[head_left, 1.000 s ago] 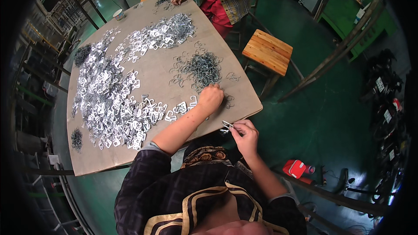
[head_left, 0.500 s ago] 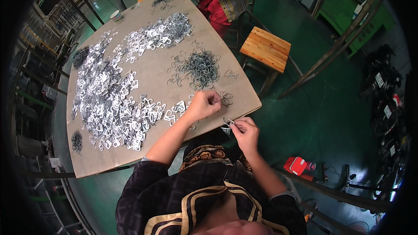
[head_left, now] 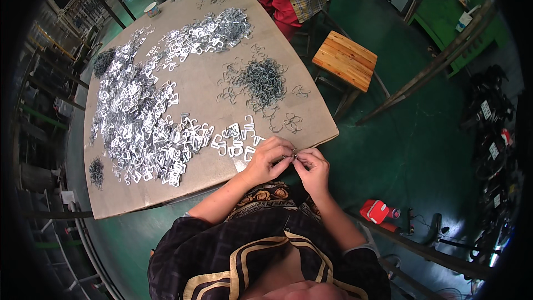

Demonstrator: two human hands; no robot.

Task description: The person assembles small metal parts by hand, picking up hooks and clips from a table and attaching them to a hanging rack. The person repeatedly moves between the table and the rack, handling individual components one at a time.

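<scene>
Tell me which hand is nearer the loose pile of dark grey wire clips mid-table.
Left. The left hand lies below the dark grey wire clip pile, over the table edge; the right hand sits farther off, beyond that edge.

Both hands meet at the table [head_left: 166, 200] edge, low centre: left hand [head_left: 270, 158] and right hand [head_left: 313, 168] pinching a small metal clip [head_left: 293, 156] together.

Small metal wire clip [head_left: 295, 155], silver-grey, pinched between fingertips of left hand [head_left: 270, 158] and right hand [head_left: 313, 168], held just off the table's [head_left: 166, 189] near edge; shape too small to resolve.
</scene>
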